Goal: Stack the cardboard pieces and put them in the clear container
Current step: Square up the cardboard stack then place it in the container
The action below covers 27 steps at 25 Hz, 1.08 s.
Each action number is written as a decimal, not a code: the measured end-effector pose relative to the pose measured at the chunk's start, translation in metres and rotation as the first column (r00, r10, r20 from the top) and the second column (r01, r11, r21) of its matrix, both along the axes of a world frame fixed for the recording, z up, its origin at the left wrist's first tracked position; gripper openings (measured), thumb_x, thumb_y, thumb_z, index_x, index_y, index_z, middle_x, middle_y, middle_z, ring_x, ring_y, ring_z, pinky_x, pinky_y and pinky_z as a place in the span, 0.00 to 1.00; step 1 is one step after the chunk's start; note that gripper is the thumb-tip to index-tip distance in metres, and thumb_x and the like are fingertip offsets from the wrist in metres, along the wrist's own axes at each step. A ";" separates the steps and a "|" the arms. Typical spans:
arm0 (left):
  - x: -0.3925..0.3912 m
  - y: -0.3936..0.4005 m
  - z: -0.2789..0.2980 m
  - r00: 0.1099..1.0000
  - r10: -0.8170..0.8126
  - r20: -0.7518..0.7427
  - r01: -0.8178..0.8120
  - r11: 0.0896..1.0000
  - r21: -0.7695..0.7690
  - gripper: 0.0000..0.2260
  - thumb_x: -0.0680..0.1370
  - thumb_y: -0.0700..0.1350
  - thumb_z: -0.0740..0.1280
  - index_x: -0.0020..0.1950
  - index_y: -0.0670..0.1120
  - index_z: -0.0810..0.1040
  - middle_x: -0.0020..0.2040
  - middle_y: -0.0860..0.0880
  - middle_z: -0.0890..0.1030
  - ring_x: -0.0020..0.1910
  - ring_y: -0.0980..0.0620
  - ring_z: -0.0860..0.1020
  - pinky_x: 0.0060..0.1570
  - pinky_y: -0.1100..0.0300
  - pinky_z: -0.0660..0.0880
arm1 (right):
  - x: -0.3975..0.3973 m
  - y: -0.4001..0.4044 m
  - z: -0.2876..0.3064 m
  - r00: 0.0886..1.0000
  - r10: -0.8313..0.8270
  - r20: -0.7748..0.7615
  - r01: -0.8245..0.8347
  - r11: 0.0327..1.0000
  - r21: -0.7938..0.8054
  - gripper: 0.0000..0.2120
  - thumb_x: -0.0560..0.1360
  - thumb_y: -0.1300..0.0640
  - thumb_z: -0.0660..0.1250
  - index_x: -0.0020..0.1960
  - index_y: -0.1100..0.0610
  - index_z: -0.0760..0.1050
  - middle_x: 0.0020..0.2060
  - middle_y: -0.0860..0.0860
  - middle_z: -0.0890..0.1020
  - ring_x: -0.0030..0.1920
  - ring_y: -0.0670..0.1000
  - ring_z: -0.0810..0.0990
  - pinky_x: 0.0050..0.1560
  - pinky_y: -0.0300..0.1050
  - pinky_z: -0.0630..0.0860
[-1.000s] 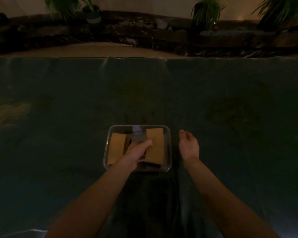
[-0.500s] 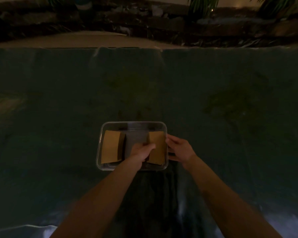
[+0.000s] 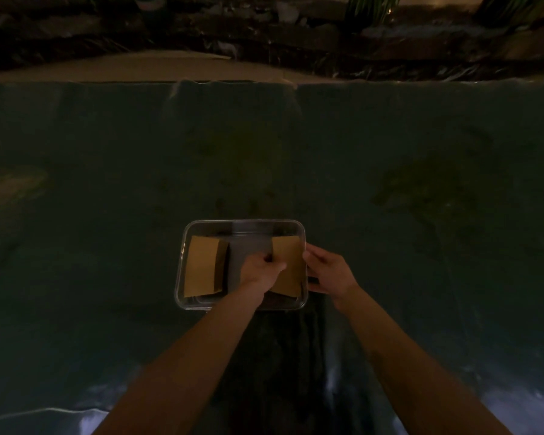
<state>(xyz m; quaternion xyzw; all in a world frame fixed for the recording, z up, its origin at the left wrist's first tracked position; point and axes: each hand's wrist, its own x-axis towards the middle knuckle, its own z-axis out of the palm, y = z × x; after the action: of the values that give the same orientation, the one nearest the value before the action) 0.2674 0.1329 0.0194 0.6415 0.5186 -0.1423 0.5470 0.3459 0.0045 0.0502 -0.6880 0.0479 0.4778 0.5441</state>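
cardboard being gathered inside the clear rectangular plastic container [image 3: 291, 226] on the dark green cloth-covered table [image 3: 390, 152]

a second ago the right hand [image 3: 328, 273] lay open on the cloth; now it curls against the container's right wall, seemingly steadying it. the left hand [image 3: 261, 271] pinches the right-hand tan cardboard stack [image 3: 288, 249], fingers closed on its left edge. the other tan stack [image 3: 201, 265] sits at the left, so merging likely remains.
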 end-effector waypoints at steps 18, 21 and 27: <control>0.004 -0.008 -0.012 0.945 -0.311 -0.106 0.328 0.913 0.243 0.11 0.81 0.50 0.62 0.39 0.51 0.71 0.42 0.51 0.75 0.49 0.51 0.77 0.50 0.56 0.70 | 0.002 0.000 -0.007 1.000 0.007 0.023 -0.007 1.000 -0.024 0.15 0.82 0.56 0.61 0.68 0.48 0.75 0.53 0.51 0.82 0.51 0.49 0.82 0.40 0.43 0.81; 0.001 -0.008 -0.008 0.942 -0.320 -0.100 0.335 0.915 0.225 0.09 0.82 0.49 0.62 0.46 0.48 0.76 0.54 0.45 0.78 0.55 0.48 0.77 0.59 0.51 0.73 | 0.002 0.001 -0.004 1.000 0.004 0.017 -0.004 1.000 -0.017 0.16 0.82 0.56 0.62 0.68 0.48 0.75 0.50 0.48 0.82 0.49 0.47 0.82 0.35 0.39 0.79; 0.001 -0.001 -0.004 0.948 -0.305 -0.086 0.314 0.941 0.125 0.07 0.81 0.51 0.61 0.47 0.50 0.76 0.52 0.47 0.78 0.50 0.51 0.76 0.53 0.54 0.71 | -0.003 0.002 -0.001 1.000 -0.030 -0.006 0.030 0.999 -0.017 0.15 0.82 0.53 0.62 0.67 0.49 0.75 0.54 0.51 0.82 0.53 0.52 0.82 0.41 0.44 0.81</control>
<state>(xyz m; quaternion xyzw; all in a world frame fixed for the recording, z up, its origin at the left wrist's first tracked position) 0.2682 0.1322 0.0158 0.7461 0.4375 -0.2116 0.4552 0.3427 0.0066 0.0495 -0.6901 0.0641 0.4715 0.5453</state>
